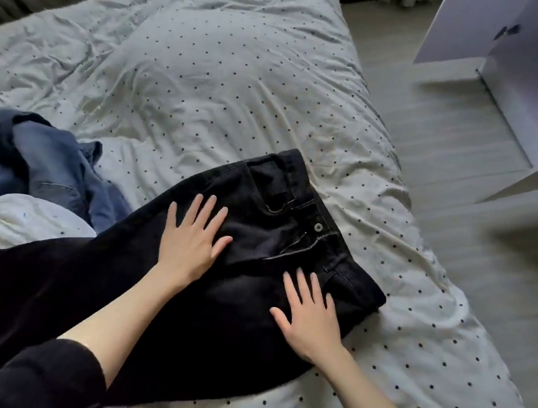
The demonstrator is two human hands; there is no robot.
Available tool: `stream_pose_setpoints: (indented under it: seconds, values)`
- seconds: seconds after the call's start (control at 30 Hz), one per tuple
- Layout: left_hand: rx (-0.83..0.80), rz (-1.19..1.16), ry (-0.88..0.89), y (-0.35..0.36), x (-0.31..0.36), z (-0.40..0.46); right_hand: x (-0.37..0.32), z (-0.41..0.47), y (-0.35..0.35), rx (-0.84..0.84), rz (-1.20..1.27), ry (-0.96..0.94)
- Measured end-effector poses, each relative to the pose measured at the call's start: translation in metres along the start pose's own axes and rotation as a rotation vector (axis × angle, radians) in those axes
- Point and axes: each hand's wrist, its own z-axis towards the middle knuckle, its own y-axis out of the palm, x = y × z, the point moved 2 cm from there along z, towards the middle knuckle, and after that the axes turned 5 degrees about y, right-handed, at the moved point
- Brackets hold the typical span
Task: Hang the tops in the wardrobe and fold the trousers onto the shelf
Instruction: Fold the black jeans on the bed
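Observation:
Black jeans (258,223) lie across the bed, waistband and button fly toward the right, legs running off to the lower left. My left hand (192,238) rests flat on the jeans below the front pocket, fingers spread and straight. My right hand (307,313) presses flat on the fabric near the waistband's lower corner, fingers also spread. Neither hand grips anything.
The bed's white quilt with black dots (231,70) fills most of the view. A heap of blue denim clothes (52,163) and a white garment (16,223) lie at the left. An open white wardrobe door (512,34) stands at the upper right above the wooden floor (443,131).

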Motion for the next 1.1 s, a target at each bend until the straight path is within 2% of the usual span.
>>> stream_pose_setpoints:
  seconds: [0.07,0.17,0.3,0.43,0.53,0.63,0.73,0.83,0.9,0.97,1.03,1.1]
  values:
    - [-0.018,-0.087,0.013,0.004,0.003,-0.001,-0.004,0.006,0.011,-0.037,-0.014,0.042]
    - [0.043,-0.221,0.002,0.007,0.003,-0.026,-0.012,0.005,0.0,-0.056,0.032,0.094]
    - [0.103,-0.247,-0.095,0.023,-0.028,-0.09,-0.047,0.003,-0.039,0.12,0.167,0.138]
    - [0.082,-0.265,-0.267,0.045,-0.08,-0.159,-0.126,-0.005,-0.056,0.287,0.087,-0.112]
    - [0.018,-0.325,-0.407,0.071,-0.126,-0.222,-0.21,-0.013,-0.047,0.294,-0.072,-0.403]
    - [-0.01,-0.319,-0.46,0.092,-0.155,-0.252,-0.27,-0.016,-0.032,0.229,-0.248,-0.616]
    - [0.012,-0.322,-0.537,0.11,-0.186,-0.266,-0.322,-0.013,-0.013,0.211,-0.36,-0.671]
    - [-0.015,-0.296,-0.516,0.123,-0.218,-0.28,-0.358,-0.007,-0.001,0.209,-0.453,-0.651]
    - [0.028,-0.334,-0.519,0.126,-0.244,-0.295,-0.377,-0.01,0.008,0.213,-0.52,-0.638]
    - [0.184,-0.495,-0.525,0.115,-0.267,-0.305,-0.394,-0.016,0.018,0.19,-0.529,-0.657]
    - [0.365,-0.63,-0.523,0.092,-0.291,-0.309,-0.417,-0.023,0.025,0.137,-0.429,-0.686]
    - [0.509,-0.61,-0.483,0.065,-0.315,-0.304,-0.438,-0.026,0.014,0.061,-0.206,-0.619]
